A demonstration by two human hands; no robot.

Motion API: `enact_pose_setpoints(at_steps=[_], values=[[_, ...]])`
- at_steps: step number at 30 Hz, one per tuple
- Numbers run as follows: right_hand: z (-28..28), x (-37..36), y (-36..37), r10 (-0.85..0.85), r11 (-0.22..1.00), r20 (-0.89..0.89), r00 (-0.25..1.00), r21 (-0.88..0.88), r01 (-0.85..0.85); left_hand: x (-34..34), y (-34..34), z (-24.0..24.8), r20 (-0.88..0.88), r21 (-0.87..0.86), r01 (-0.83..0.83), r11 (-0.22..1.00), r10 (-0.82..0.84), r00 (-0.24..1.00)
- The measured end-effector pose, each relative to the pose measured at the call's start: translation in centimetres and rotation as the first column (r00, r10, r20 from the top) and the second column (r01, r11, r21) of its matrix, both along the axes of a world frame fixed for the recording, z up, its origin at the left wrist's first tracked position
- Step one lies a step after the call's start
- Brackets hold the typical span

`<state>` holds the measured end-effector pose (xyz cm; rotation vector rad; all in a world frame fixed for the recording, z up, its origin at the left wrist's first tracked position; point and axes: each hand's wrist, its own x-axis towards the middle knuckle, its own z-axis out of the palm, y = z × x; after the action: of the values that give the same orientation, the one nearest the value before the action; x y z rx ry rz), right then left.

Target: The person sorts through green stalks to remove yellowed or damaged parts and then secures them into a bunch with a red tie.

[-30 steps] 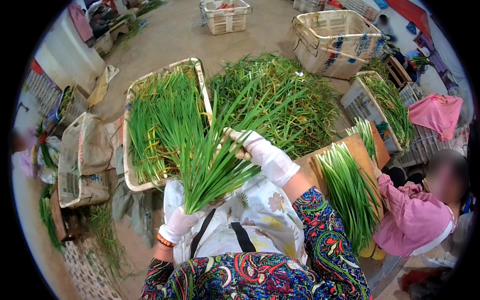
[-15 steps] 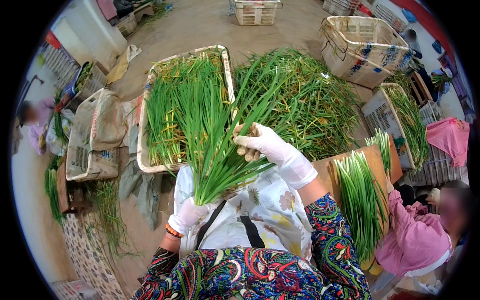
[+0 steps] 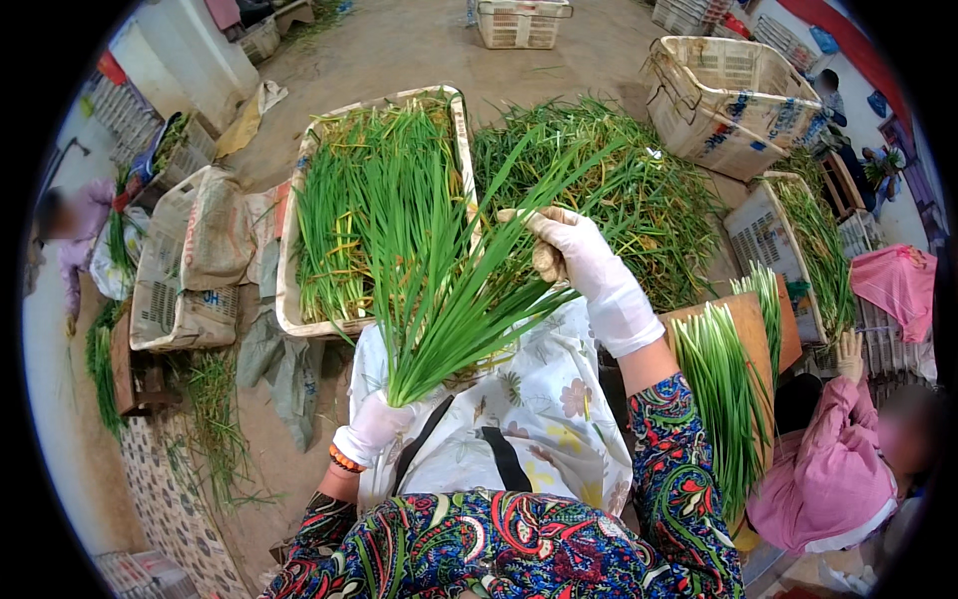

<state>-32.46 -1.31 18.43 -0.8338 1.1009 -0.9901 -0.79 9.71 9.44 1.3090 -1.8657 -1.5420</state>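
Note:
Low over my lap, my left hand (image 3: pixel 377 427) in a white glove is closed around the pale stem ends of a bunch of garlic chives (image 3: pixel 429 334). The long green leaves fan up and to the right. At the right side of the fan is my right hand (image 3: pixel 574 250), also gloved, with stained fingertips. Its fingers are bent together beside the leaf tips; whatever they grip is hidden. A white flowered apron (image 3: pixel 539 399) with dark straps covers my lap beneath the bunch.
Ahead stands a white crate (image 3: pixel 289 285) full of chives, beside a heap of loose leaves (image 3: pixel 639 225). Trimmed chives (image 3: pixel 714 389) lie on a board (image 3: pixel 753 374) at my right, near a co-worker in pink (image 3: pixel 823 469). Stacked crates (image 3: pixel 723 130) stand far right; another crate (image 3: pixel 160 299) is at left.
My right hand has moved right and slightly up, away from the middle of the fan. My left hand keeps its hold on the bunch. The pink-sleeved co-worker has raised a hand.

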Motion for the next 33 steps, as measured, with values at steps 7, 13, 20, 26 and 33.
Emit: enact_pose_setpoints(at_steps=[7, 13, 20, 26, 33], values=[[2.1, 1.3, 0.2, 0.14, 0.989, 0.01, 0.99, -0.051, -0.139, 0.4, 0.0, 0.7, 0.11, -0.111, 0.003, 0.994, 0.009, 0.994], [2.7, 1.7, 0.4, 0.112, 0.993, -0.007, 0.994, -0.026, -0.112, 0.5, -0.1, 0.9, 0.08, -0.018, -0.055, 0.998, 0.056, 0.995], [-1.3, -2.0, -2.1, 0.142, 0.99, 0.978, 0.153, -0.144, -0.002, 0.1, 0.0, -1.0, 0.027, -0.139, -0.084, 0.987, 0.088, 0.996], [3.2, -7.1, -1.1, 0.034, 0.983, 0.9, 0.435, -0.107, 0.146, 1.3, 0.4, -1.2, 0.046, 0.021, -0.195, 0.981, 0.194, 0.98], [1.6, -1.6, -0.1, -0.01, 0.998, -0.092, 0.996, -0.059, 0.004, 2.1, 0.6, -1.4, 0.064, -0.013, -0.211, 0.977, 0.211, 0.975]])
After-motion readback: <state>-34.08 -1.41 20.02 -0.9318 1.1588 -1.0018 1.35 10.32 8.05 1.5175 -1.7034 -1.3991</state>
